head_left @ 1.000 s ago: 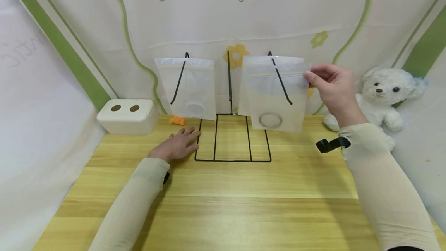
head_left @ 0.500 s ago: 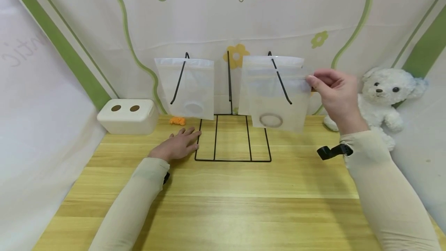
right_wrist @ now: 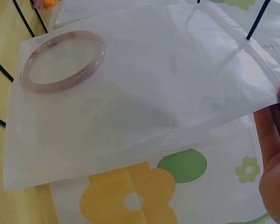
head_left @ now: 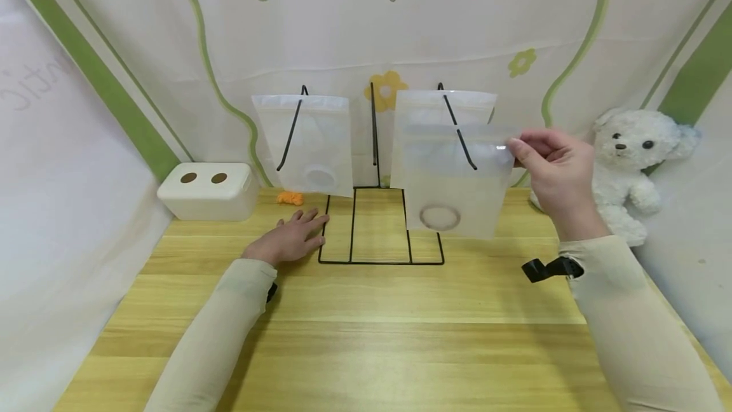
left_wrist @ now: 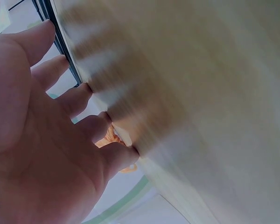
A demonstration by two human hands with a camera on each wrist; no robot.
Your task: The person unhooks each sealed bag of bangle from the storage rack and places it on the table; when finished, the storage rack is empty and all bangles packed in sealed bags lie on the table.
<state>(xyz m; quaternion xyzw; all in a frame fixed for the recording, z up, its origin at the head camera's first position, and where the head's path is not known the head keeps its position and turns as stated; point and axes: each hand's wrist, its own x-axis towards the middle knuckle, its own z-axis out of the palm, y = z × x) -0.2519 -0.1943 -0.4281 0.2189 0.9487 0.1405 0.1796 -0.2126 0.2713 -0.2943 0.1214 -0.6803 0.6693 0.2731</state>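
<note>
My right hand (head_left: 559,180) pinches the upper right corner of a translucent zip bag (head_left: 457,177) between thumb and fingers. A pinkish-brown bangle (right_wrist: 58,87) lies at the bottom of that bag. The bag hangs on the right hook (head_left: 466,150) of a black wire rack (head_left: 381,263), in front of another bag (head_left: 420,107) on the same hook. On the left hook hangs a further zip bag (head_left: 309,138) with a pale ring shape inside. My left hand (head_left: 288,237) rests on the table, fingers spread, its fingertips at the rack's left base wire.
A white box (head_left: 208,192) with two brown ovals stands at the back left. Beside it lies a small orange object (head_left: 290,198). A white plush bear (head_left: 623,170) sits at the back right. Patterned cloth (head_left: 320,30) hangs behind the wooden table (head_left: 366,336).
My right hand has moved down and slightly to the right. The front bag has slid outward and lower along the right hook, uncovering more of the bag behind. My left hand stays put.
</note>
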